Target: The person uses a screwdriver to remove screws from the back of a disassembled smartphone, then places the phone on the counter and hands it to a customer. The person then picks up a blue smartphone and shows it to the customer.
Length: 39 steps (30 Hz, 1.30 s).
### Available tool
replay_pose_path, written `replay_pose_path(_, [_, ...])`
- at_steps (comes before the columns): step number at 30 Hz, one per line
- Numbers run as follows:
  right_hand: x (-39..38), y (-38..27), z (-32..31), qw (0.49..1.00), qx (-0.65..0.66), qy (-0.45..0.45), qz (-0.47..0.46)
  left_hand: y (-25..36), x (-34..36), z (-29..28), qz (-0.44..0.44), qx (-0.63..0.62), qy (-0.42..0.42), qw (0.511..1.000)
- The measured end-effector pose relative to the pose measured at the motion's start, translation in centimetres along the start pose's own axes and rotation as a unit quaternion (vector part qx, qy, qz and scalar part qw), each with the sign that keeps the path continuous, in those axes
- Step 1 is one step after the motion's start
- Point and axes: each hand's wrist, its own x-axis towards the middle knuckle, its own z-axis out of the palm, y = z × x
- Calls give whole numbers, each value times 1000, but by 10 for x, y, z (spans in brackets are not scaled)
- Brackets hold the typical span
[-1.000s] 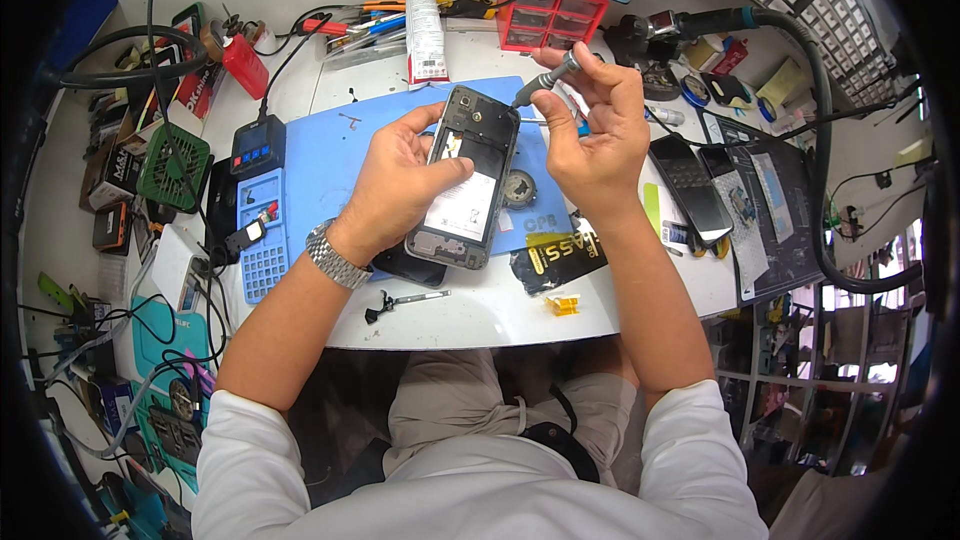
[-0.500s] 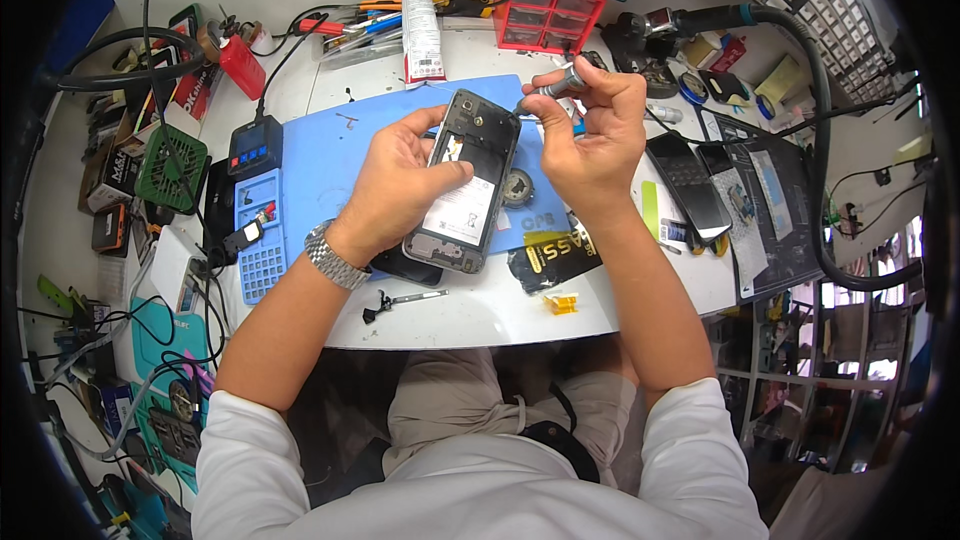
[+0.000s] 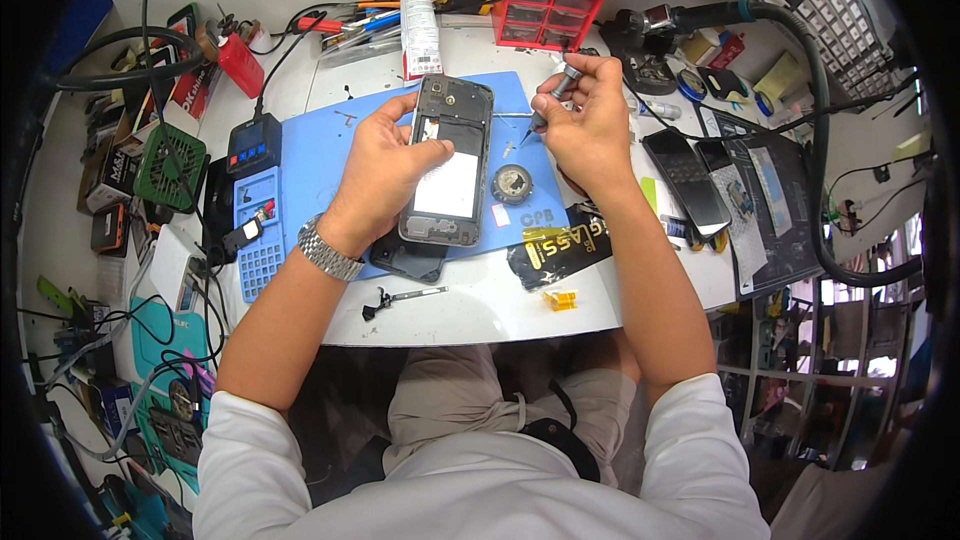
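Note:
My left hand (image 3: 385,170) grips an opened smartphone (image 3: 445,195), its back cover off, with a white battery and dark frame showing. My right hand (image 3: 590,125) is closed on a small grey screwdriver (image 3: 567,77), held off the phone's right side with the tip pointing down over the blue mat (image 3: 325,140). A round metal holder (image 3: 512,183) and small metal bits lie on the mat below that tip. A dark phone part (image 3: 408,263) lies partly hidden beneath the held phone. A thin dark part (image 3: 400,297) rests near the desk's front edge.
A black device (image 3: 253,145), a blue parts tray (image 3: 260,260) and green fan (image 3: 170,165) stand left. Tools (image 3: 365,25) and red drawers (image 3: 540,15) line the back. A black-yellow packet (image 3: 555,250), phones (image 3: 680,180), a dark pad (image 3: 770,235) and hose (image 3: 822,160) are at right.
The phone in my left hand has shifted slightly left and up and is more upright. My right hand has pulled the screwdriver away from the phone's upper corner, its tip now downward.

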Motion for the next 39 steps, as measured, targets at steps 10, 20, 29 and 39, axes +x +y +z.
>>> replay_pose_path(10, [-4, -8, 5, 994, 102, 15, -25, -2, 2, -3, 12, -16, -9, 1000])
replay_pose_path(20, [-28, -29, 23, 962, 248, -33, -108, -12, 8, -3, 79, -53, 55, 994])
replay_pose_path(29, [-42, -30, 40, 957, 263, -69, -101, -10, 6, -2, 93, -60, 61, 992])
replay_pose_path(39, [-43, -29, 37, 958, 259, -90, -82, -10, 7, -4, 103, -67, 77, 990])
